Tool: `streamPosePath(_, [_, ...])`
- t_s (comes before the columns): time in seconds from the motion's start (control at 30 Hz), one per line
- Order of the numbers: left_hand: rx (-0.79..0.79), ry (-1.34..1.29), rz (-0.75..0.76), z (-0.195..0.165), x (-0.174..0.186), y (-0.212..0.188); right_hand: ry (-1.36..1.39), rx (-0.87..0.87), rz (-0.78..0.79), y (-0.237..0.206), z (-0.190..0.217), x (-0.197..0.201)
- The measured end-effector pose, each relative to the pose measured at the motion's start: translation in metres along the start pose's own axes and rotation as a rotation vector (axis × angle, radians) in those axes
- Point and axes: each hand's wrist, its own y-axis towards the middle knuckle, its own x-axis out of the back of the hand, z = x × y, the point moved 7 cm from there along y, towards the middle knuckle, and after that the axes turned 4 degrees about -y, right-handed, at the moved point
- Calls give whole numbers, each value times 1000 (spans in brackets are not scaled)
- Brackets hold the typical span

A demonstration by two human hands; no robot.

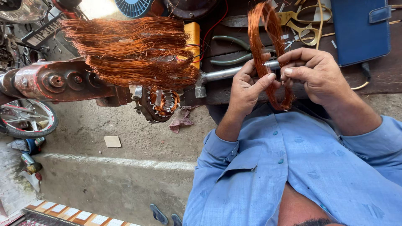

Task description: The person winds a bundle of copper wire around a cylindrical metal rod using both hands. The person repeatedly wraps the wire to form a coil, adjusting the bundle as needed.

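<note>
Head view: both hands closed on a copper wire coil (268, 54), left hand (247, 86) and right hand (318, 75) pinching from opposite sides over the metal rod (234, 72). Coil's long axis upright, looping above and below fingers, at worktop (377, 83) edge.

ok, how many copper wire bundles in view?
2. A big loose copper wire bundle draped over the red vise, and a thinner copper coil pinched between left hand and right hand. More may be hidden.
</note>
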Motion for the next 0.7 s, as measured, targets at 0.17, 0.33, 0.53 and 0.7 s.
streamPosePath(0.17, [33,-49,-3,-2,-2,-3,24,-28,17,3,3,-3])
streamPosePath(0.33, [32,-47,-5,1,-1,-3,85,-112,-8,2,-2,-3])
streamPosePath(0.53, [35,-45,-4,4,1,-4,133,-129,-15,3,-6,-2])
streamPosePath(0.7, [52,-40,-25,6,2,-3,110,-113,3,5,-7,1])
